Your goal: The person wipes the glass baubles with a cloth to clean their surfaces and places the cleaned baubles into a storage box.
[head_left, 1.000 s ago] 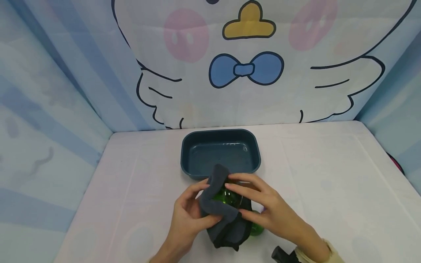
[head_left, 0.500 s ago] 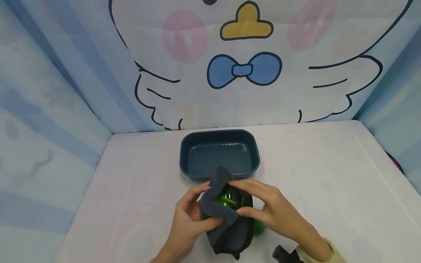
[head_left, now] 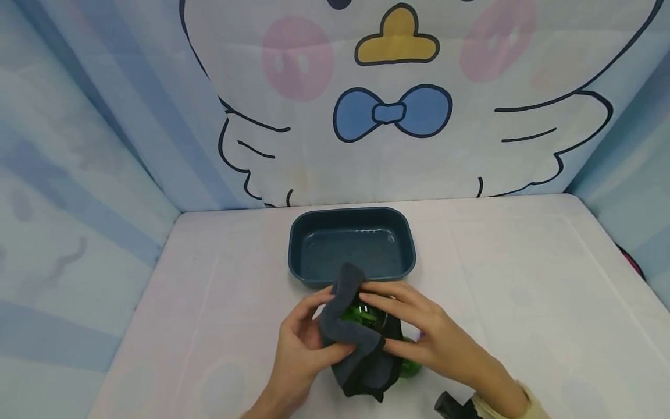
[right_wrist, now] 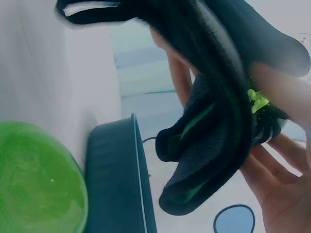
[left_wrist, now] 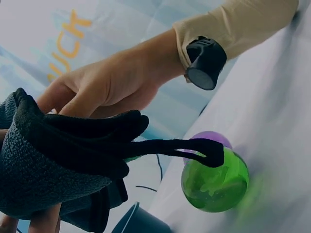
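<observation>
My left hand [head_left: 298,346] holds a dark grey cloth [head_left: 342,333] with black edging, thumb in front and fingers behind its left side. Inside the folds sits a see-through green ball [head_left: 364,314], its upper part showing. My right hand [head_left: 431,326] reaches from the right, its fingers curled around the ball and the cloth's right edge. The cloth's black hanging loop [left_wrist: 206,150] sticks out toward a second green ball [left_wrist: 216,182], which lies on the table. Much of the held ball is hidden by the cloth and fingers.
A dark teal tub [head_left: 294,224] stands just beyond the hands. Behind the second green ball, part of a purple ball [left_wrist: 211,138] shows. The right wrist bears a black device [left_wrist: 206,63] by the sleeve. A printed curtain [head_left: 387,163] rises at the table's far edge.
My right fingers bunched closer at the ball's far side half a second ago, then spread again over it. The ball turned slightly in the cloth. My left hand kept its hold.
</observation>
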A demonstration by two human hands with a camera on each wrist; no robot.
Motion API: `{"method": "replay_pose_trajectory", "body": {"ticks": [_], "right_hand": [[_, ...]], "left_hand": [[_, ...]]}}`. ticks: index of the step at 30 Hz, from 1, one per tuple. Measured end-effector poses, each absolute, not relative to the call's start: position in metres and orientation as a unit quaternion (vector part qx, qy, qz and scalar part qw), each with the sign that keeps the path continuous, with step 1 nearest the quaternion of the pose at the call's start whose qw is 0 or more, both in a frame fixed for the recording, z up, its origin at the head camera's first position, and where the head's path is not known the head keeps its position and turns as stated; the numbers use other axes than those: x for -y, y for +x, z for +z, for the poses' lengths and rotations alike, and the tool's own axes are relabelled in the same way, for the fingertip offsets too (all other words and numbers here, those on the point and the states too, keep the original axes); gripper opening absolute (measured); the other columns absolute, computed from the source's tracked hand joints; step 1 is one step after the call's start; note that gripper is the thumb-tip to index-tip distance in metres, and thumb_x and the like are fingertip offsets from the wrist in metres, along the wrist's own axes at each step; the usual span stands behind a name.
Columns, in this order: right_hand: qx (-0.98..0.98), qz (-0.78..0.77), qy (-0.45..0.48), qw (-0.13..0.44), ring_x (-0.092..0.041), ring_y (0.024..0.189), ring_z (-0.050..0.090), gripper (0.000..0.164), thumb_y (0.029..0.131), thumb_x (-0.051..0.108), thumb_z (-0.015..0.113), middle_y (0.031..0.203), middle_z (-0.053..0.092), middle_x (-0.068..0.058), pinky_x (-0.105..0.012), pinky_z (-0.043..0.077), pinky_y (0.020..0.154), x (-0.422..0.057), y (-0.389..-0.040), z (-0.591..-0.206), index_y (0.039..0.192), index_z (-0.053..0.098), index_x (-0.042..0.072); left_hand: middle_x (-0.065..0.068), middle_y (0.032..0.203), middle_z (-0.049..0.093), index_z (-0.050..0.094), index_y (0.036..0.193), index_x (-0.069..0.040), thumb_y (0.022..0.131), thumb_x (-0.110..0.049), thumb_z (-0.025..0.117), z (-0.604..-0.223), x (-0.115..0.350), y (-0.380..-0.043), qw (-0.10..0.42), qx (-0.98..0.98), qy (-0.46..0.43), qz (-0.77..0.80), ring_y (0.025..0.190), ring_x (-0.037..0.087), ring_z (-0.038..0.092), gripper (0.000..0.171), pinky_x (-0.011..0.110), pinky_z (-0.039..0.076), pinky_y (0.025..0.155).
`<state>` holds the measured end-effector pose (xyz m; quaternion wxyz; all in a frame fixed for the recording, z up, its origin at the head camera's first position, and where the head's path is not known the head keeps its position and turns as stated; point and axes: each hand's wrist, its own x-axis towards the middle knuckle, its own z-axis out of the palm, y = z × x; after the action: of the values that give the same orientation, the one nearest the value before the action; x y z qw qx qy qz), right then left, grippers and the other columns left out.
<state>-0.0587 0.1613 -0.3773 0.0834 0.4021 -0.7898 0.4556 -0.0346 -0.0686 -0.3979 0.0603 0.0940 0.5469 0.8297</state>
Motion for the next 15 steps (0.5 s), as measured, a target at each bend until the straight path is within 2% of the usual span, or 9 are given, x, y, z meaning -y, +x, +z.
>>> {"method": "replay_pose_trajectory", "body": {"ticks": [4,11,15], "right_hand": [[0.786,0.458,0.405,0.093,-0.016,0.133,0.049,0.063,0.085,0.008,0.077,0.145,0.053,-0.007,-0.022,0.045,0.107,-0.1613,-0.0595,-0.3778,0.143,0.052,0.009],[0.803,0.455,0.376,0.084,-0.014,0.123,0.058,0.067,0.084,0.003,0.076,0.139,0.058,-0.007,-0.028,0.058,0.089,-0.1619,-0.0571,-0.3778,0.145,0.049,0.010],[0.813,0.456,0.352,0.085,-0.016,0.119,0.061,0.063,0.084,0.007,0.077,0.135,0.061,-0.003,-0.029,0.057,0.092,-0.1604,-0.0565,-0.3781,0.142,0.053,0.014]], "left_hand": [[0.012,0.143,0.049,0.058,0.126,-0.008,0.072,0.012,0.079,-0.3982,0.0687,-0.0344,0.061,-0.549,0.086,0.829,0.124,0.031,0.055,0.062,0.037,0.054,0.097],[0.012,0.145,0.048,0.057,0.128,-0.009,0.073,0.010,0.080,-0.3970,0.0684,-0.0337,0.072,-0.545,0.089,0.831,0.126,0.030,0.055,0.062,0.036,0.053,0.099],[0.013,0.145,0.047,0.056,0.130,-0.007,0.074,0.010,0.079,-0.3960,0.0684,-0.0329,0.075,-0.540,0.099,0.832,0.127,0.029,0.054,0.062,0.036,0.053,0.099]]}}
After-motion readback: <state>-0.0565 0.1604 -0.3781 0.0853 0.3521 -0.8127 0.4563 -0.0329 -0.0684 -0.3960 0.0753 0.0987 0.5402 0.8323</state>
